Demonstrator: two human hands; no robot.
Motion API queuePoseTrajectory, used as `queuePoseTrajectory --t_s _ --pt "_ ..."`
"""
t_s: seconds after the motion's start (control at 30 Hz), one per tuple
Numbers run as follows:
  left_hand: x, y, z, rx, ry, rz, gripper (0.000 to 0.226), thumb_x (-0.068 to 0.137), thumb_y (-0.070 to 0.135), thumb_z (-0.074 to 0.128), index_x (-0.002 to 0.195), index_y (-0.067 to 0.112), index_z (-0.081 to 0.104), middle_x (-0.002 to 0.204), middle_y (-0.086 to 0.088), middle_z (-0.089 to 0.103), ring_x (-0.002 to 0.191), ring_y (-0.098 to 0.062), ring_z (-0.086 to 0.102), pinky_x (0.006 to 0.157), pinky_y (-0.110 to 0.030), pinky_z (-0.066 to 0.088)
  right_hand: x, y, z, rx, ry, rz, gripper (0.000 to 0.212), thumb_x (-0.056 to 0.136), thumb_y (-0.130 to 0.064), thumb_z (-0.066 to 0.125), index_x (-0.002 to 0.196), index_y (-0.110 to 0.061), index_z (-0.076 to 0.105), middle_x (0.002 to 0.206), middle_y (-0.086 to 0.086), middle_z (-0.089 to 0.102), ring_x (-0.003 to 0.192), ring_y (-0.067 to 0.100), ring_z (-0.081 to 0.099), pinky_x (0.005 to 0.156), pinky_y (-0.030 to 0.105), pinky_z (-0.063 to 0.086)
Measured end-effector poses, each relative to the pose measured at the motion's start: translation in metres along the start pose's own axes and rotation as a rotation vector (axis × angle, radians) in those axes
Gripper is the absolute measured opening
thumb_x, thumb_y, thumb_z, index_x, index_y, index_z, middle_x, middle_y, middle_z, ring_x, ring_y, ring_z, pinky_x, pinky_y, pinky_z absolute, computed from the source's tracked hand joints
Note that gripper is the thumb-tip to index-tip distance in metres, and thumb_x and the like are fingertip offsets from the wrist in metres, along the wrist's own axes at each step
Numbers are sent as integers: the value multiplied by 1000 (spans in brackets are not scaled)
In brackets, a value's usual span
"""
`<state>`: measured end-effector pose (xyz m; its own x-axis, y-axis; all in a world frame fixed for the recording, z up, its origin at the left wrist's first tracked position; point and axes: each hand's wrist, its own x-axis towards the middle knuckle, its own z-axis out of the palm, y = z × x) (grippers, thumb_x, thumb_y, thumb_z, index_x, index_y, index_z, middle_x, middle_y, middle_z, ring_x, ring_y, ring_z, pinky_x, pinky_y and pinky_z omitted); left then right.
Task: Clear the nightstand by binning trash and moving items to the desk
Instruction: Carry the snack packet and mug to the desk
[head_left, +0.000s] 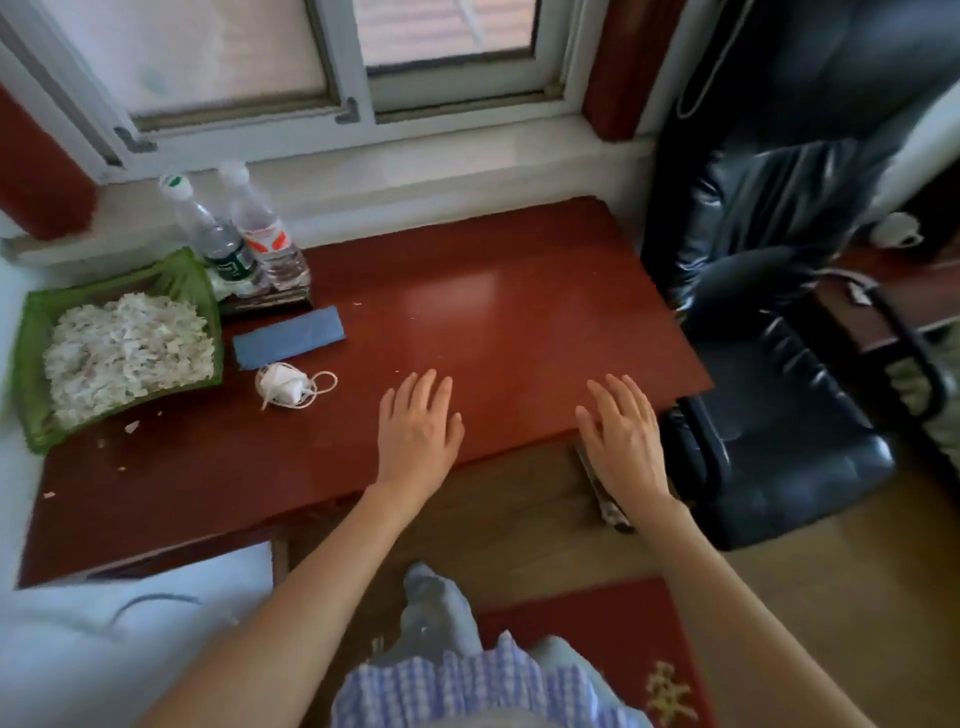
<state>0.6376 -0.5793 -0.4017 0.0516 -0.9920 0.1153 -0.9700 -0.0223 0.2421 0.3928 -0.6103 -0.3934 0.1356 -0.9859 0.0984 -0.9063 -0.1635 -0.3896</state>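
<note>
Both hands lie flat with straight, slightly spread fingers and hold nothing, the left hand (420, 423) on the red wooden desk (519, 312) and the right hand (621, 434) over its front edge, where it partly hides a dark object too blurred to name. Far left on the desk sit one green tray (39, 332) of pale shreds, two water bottles (244, 234) on a dark base, one blue case (288, 338) and one white charger (285, 385) with coiled cord. A black office chair (779, 338) stands at the desk's right end.

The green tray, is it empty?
No, the green tray holds a heap of pale shredded scraps that covers most of its inside.
</note>
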Motion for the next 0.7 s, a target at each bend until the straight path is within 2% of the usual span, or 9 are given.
queuePoseTrajectory --t_s 0.23,0.37,0.53,0.7 --pt "-23 171 27 -34 -69 274 46 93 30 50 134 9 49 140 -13 49 132 -31 40 108 -49 33 -106 128 -75 -22 187 301 43 97 -31 49 132 -7 53 139 16 51 137 33 36 113 47 29" --pt "-51 259 44 -67 -105 387 46 92 28 53 133 8 50 138 -15 50 131 -32 42 107 -49 35 -171 188 -109 -52 190 433 44 99 -33 46 136 -9 49 142 13 48 139 31 32 114 44 25" --pt "-77 364 63 -128 -150 545 45 87 25 61 127 6 55 132 -17 55 124 -34 49 100 -51 40 -243 251 -156 -43 261 578 41 98 -29 48 133 -7 51 139 16 50 138 35 33 113 48 29" --pt "-81 459 76 -114 -205 733 48 92 31 52 134 10 48 139 -13 49 130 -30 42 105 -47 34 -281 306 -192 -67 331 724 42 99 -30 44 136 -9 48 143 14 46 140 31 30 116 46 26"
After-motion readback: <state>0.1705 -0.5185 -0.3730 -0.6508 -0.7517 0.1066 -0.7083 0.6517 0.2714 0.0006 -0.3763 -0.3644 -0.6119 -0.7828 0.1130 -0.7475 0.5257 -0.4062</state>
